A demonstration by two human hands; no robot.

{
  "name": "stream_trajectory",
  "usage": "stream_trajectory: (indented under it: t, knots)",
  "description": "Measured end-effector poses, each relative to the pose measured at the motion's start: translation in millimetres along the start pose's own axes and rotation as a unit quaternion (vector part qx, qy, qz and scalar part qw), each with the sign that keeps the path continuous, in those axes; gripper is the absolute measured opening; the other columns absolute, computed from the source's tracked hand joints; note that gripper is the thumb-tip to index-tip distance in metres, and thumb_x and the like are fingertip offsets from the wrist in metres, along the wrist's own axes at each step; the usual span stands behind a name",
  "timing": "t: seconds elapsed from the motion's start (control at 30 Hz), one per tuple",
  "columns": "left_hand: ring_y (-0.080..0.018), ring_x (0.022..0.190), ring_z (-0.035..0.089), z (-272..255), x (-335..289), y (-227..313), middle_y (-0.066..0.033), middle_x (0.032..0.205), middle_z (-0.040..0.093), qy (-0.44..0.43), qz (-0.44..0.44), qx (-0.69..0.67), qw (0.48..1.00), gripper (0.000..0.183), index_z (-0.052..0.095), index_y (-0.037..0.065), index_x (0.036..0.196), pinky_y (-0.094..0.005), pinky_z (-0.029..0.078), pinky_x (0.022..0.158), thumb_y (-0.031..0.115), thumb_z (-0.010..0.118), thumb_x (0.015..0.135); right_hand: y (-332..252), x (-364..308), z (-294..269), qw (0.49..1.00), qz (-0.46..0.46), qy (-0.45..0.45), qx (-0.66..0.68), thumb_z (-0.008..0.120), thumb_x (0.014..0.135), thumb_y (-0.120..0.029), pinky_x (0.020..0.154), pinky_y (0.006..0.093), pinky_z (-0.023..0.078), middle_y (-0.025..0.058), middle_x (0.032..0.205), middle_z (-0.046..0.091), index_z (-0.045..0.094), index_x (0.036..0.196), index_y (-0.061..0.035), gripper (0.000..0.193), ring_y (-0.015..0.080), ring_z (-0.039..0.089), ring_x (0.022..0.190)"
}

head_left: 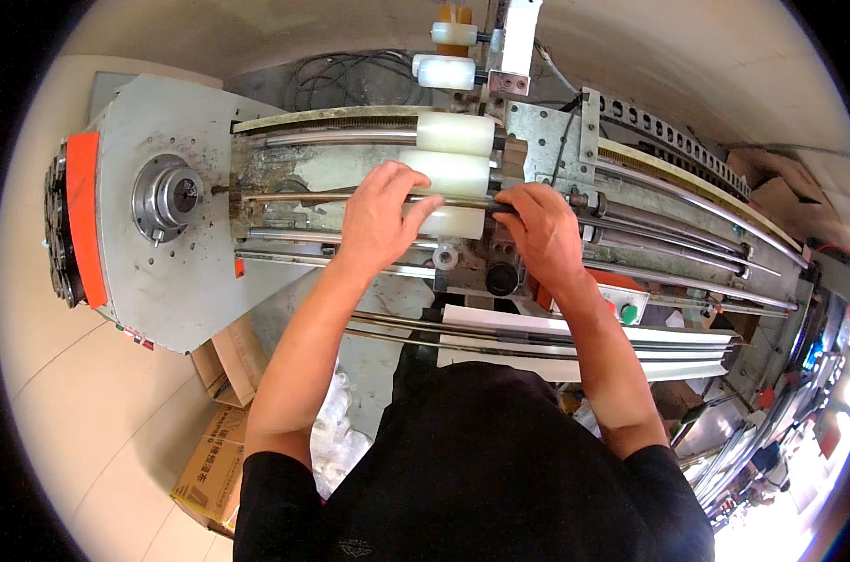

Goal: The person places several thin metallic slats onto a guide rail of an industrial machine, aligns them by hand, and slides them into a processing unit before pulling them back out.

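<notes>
Across the machine bed [327, 171], the thin rod [464, 200] ran sideways: left hand [384, 214] over it, fingers loosely parted; right hand [545, 228] equally near, curled, grip unclear!

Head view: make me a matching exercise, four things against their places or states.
1. Left hand
2. Green button
3. Orange strip
4. Black cable

A. Coiled, toward the upper edge
B. Along the left side of the grey housing
C. Over a thin rod
D. Just right of the right forearm

Pairs: 1-C, 2-D, 3-B, 4-A
</notes>
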State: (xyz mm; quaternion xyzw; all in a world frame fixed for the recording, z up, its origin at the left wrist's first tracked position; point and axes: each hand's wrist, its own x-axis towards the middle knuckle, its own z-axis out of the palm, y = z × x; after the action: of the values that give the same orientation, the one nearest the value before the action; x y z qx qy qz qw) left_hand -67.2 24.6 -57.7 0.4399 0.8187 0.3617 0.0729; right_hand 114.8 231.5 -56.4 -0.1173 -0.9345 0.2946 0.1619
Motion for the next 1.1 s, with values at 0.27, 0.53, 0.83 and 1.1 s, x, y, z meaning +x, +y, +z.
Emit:
stream_trajectory:
  t: [0.27, 0.53, 0.83, 1.1]
  knots:
    - [-0.0344, 0.101, 0.072, 0.6, 32.7, 13.5, -0.0104, 0.107, 0.073, -0.066, -0.039, 0.044, 0.996, 0.028, 0.077, 0.007, 0.114, -0.0469, 0.056, 0.085, 0.025, 0.083, 0.093, -3.4, 4.2, -2.1, 1.000, 0.010, -0.002, 0.011, 0.083, 0.088, -0.009, 0.089, 0.0474, 0.058, 0.0139, 0.105, 0.074, 0.076, 0.111, -0.0036, 0.025, 0.0377, 0.071, 0.101]
    - [-0.0131, 0.084, 0.064, -12.1, 31.2, 27.6, -0.0011, 0.093, 0.071, -0.101, -0.192, -0.165, 0.962, 0.014, 0.073, 0.003, 0.107, -0.0310, 0.053, 0.078, 0.015, 0.078, 0.103, -4.3, -0.4, -2.7, 1.000, 0.014, -0.009, 0.015, 0.083, 0.088, -0.010, 0.090, 0.0471, 0.057, 0.0127, 0.107, 0.074, 0.076, 0.111, -0.0048, 0.025, 0.0368, 0.070, 0.102]
    - [-0.0130, 0.090, 0.073, 3.3, -38.0, 38.6, -0.0067, 0.104, 0.078, -0.052, -0.331, -0.453, 0.826, 0.007, 0.068, 0.004, 0.112, -0.0285, 0.059, 0.081, 0.010, 0.069, 0.110, -8.3, -4.6, -3.5, 1.000, 0.004, 0.019, 0.019, 0.085, 0.085, -0.008, 0.090, 0.0443, 0.057, 0.0072, 0.104, 0.072, 0.077, 0.109, -0.0085, 0.025, 0.0311, 0.071, 0.099]
    - [-0.0149, 0.086, 0.077, 15.2, -36.3, 58.4, -0.0103, 0.097, 0.081, 0.074, -0.425, -0.459, 0.777, 0.014, 0.073, 0.004, 0.101, -0.0288, 0.063, 0.078, 0.016, 0.080, 0.105, -14.6, -4.8, -11.1, 0.999, 0.005, 0.015, 0.028, 0.085, 0.084, -0.006, 0.090, 0.0450, 0.057, 0.0104, 0.108, 0.074, 0.077, 0.110, -0.0061, 0.027, 0.0339, 0.071, 0.101]
